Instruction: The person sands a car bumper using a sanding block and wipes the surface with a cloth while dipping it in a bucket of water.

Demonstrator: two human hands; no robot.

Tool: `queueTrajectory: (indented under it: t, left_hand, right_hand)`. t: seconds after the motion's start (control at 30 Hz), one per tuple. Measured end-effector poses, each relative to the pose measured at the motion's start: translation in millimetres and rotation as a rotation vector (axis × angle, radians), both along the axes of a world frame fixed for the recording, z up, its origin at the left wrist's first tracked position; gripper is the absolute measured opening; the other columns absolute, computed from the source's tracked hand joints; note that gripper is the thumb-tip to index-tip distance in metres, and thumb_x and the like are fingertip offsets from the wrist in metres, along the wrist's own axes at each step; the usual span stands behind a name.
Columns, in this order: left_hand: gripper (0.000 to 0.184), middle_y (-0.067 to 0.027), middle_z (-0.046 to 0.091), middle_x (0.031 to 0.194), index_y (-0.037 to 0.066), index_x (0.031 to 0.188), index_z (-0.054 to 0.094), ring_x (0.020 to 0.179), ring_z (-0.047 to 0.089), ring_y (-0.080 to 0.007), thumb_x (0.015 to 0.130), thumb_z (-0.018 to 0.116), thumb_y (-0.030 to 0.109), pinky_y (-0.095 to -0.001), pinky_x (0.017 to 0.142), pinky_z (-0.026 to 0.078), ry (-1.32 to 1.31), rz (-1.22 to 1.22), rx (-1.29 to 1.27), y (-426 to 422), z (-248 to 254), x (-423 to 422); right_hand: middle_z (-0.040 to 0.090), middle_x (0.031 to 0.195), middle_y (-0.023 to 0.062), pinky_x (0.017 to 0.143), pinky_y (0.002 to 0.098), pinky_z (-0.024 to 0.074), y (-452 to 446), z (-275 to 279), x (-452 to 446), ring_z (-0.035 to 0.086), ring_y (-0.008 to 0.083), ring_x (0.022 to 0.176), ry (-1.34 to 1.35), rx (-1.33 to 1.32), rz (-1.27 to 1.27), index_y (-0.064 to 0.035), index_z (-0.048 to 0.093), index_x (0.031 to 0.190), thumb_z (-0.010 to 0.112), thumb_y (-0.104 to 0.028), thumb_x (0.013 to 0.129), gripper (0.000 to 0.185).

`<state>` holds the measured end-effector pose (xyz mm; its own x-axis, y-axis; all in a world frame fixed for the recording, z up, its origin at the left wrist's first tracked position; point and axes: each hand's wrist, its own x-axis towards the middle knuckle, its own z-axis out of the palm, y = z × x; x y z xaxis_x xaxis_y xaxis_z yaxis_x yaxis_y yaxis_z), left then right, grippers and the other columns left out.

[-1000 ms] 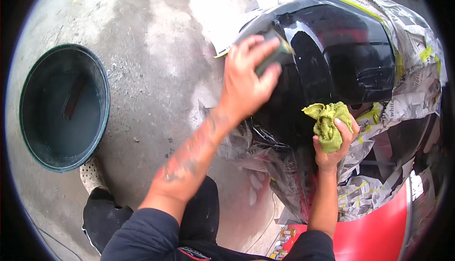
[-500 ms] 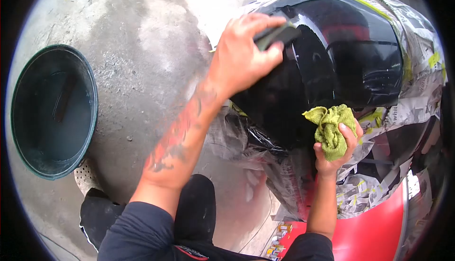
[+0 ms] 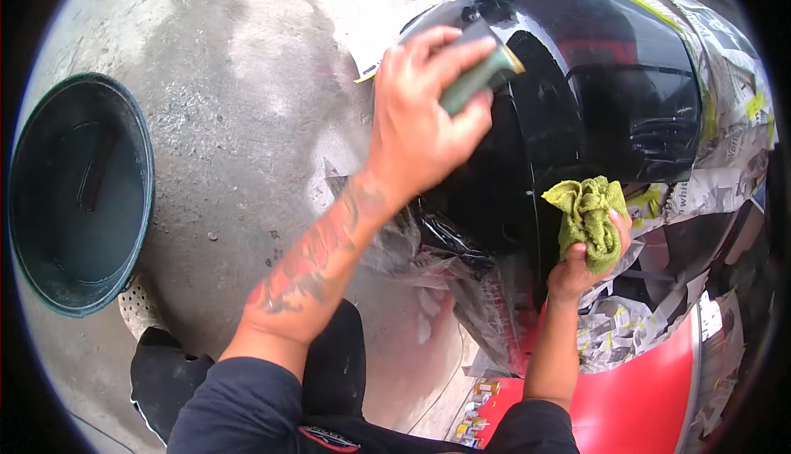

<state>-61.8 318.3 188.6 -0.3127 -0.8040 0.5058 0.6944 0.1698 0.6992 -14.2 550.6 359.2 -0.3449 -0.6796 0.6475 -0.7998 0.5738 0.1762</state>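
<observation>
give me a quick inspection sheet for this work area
surface: black panel, glossy with pale marks, edged by newspaper and yellow tape
job's things: green block; yellow-green cloth, bunched; tub with cloudy liquid and a dark strip in it
clutter: small containers at the bottom, contents unclear
hands: left hand holds the block at the panel, contact blurred; right hand grips the cloth
cables: thin cord-like lines on the floor, lower left and bottom centre, too faint to identify
surroundings: grey, stained floor; glossy red surface below the newspaper
</observation>
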Motion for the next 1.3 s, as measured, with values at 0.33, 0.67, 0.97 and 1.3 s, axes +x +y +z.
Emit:
queueTrajectory:
  t: [0.33,0.67,0.97,1.3]
  left_hand:
    - [0.067,-0.0126,0.064,0.138,0.022,0.129,0.075,0.112,0.062,-0.0311,0.063,0.085,0.014,-0.0457,0.096,0.046,0.049,0.050,-0.245,63,-13,61]
    - [0.070,-0.0157,0.062,0.138,0.022,0.131,0.075,0.114,0.061,-0.0323,0.063,0.082,0.014,-0.0460,0.097,0.045,-0.035,-0.021,-0.267,92,-10,93]
    - [0.064,-0.0151,0.060,0.136,0.020,0.130,0.074,0.115,0.057,-0.0342,0.067,0.082,0.015,-0.0486,0.096,0.042,-0.088,0.030,-0.212,92,-3,91]
    - [0.070,-0.0129,0.060,0.136,0.023,0.132,0.073,0.116,0.057,-0.0325,0.063,0.085,0.016,-0.0477,0.096,0.041,-0.069,-0.009,-0.255,97,4,98]
  right_hand:
    - [0.053,0.140,0.0166,0.116,0.0467,0.0374,1,-2,-3,0.052,0.0308,0.132,-0.093,-0.096,0.045,0.0004,0.053,0.141,0.073,-0.057,0.094,0.077]
    - [0.055,0.138,0.0195,0.116,0.0459,0.0368,0,-2,-7,0.053,0.0335,0.131,-0.148,-0.171,0.110,0.0035,0.056,0.136,0.078,-0.044,0.091,0.069]
    - [0.056,0.138,0.0176,0.116,0.0436,0.0367,6,-2,-13,0.054,0.0308,0.130,-0.172,-0.201,0.128,0.0036,0.055,0.138,0.077,-0.045,0.092,0.071]
    - [0.057,0.138,0.0166,0.115,0.0429,0.0375,5,-2,-13,0.055,0.0295,0.129,-0.222,-0.247,0.135,0.0042,0.056,0.137,0.077,-0.046,0.093,0.071]
